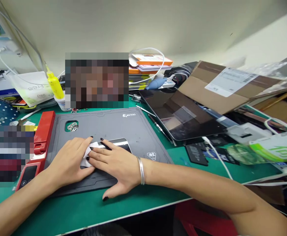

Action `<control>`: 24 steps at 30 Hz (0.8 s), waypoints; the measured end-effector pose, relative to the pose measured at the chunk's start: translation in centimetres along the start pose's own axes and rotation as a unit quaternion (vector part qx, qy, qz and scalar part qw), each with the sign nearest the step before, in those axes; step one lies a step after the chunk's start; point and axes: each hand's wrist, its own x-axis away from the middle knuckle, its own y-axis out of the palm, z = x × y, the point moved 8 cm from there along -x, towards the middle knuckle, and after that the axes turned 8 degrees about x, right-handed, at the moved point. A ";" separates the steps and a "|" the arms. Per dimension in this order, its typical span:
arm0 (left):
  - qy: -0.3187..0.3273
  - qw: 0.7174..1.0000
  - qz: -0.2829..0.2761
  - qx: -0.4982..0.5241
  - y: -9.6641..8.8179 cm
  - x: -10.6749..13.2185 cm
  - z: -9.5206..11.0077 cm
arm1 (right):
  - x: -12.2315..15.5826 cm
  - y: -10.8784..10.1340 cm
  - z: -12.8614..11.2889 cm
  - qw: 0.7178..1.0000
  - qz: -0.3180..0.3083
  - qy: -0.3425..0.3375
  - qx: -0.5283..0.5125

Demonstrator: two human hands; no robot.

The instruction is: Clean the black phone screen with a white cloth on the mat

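A phone-like device [124, 143] with a dark, glossy face and a pale strip lies on the grey work mat [114, 123], mostly hidden under my hands. My left hand [71, 160] rests at its left end, a crumpled white tissue [86, 158] held between thumb and fingers. Across the device lies my right hand [120, 165], flat with fingers stretched and thumb spread. Its fingertips touch the tissue. A silver bangle circles the right wrist.
A red clamp-like bar [44, 131] borders the mat's left side. To the right are a large dark screen panel [180, 114], a black battery [196, 153] and a cardboard box [222, 85]. A yellow bottle [54, 85] stands behind. Two patches are blurred.
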 end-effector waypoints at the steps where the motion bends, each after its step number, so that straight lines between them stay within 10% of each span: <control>1: 0.003 1.000 0.001 0.002 -0.1 0.0 0.1 | 0.1 0.0 0.2 1.000 -0.001 0.009 0.001; 24: 0.017 1.000 0.003 -0.011 0.0 0.2 0.3 | 0.1 -0.2 0.0 1.000 0.008 -0.001 0.002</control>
